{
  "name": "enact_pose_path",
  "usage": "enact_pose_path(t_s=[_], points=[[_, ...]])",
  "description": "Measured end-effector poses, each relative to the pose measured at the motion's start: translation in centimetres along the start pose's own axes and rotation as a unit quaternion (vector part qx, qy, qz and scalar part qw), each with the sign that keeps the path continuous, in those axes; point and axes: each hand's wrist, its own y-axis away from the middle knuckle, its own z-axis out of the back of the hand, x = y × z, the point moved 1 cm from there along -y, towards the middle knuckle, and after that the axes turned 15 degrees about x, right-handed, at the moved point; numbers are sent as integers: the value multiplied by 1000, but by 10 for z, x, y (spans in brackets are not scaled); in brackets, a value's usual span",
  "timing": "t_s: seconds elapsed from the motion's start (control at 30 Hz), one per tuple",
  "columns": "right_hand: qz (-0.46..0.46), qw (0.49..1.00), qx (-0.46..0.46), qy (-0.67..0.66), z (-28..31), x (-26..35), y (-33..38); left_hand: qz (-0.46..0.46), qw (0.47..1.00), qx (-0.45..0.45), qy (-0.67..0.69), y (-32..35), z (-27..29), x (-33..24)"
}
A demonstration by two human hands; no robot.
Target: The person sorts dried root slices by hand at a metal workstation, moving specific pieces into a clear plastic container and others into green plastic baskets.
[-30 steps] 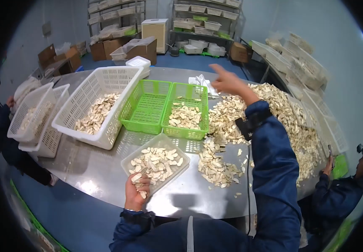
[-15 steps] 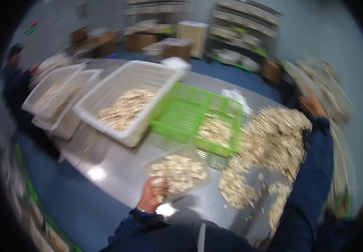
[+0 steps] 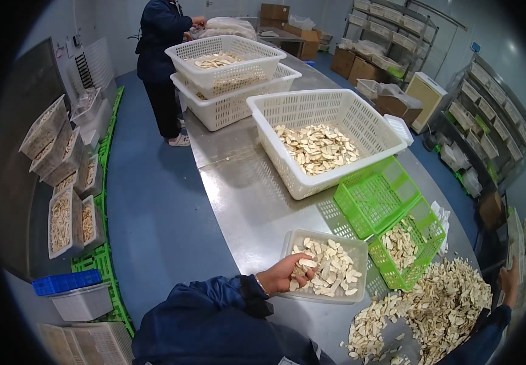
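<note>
The clear plastic tray (image 3: 327,271) sits on the shiny metal table (image 3: 245,194), close to the near edge, and it is about half full of pale dried slices (image 3: 330,267). Its long side runs from the left, by the person's body, toward the right, and its far end points at the green baskets. The left hand (image 3: 287,275) curls over the tray's near left rim, with the fingers inside among the slices, so it is grasping the rim and maybe a slice or two. It looks like the filling step: slices go from the pile into the tray while one hand keeps it steady. The next move probably needs the left hand to keep the tray flat and not tip it, and the other hand to bring more slices across. The right hand (image 3: 509,280) is far out at the right rim of the picture, past the big loose pile of slices (image 3: 433,313); it is small and bent by the lens, so I cannot tell if it is open or closed. Just beyond the tray are two green baskets (image 3: 391,222); the nearer one holds some slices. Farther up the table stands a big white basket (image 3: 327,137) with slices in it, and two more white baskets (image 3: 232,70) are stacked behind it. Another person in dark blue (image 3: 162,55) stands at the far end of the table.
</note>
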Motion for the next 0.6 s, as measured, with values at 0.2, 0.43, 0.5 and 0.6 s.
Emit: enact_pose_path(t_s=[0.2,0.43,0.5,0.6], points=[[26,995,69,-62,-7,-1,8,33,999,15,-1,-5,-4,5],[247,916,292,-121,-152,227,126,-2,1000,-11,-9,-4,3,0],[335,857,390,-12,-214,305,175,1,1000,-6,-4,-3,-2,5],[518,740,420,85,-291,394,250,31,998,26,48,0,5,8]])
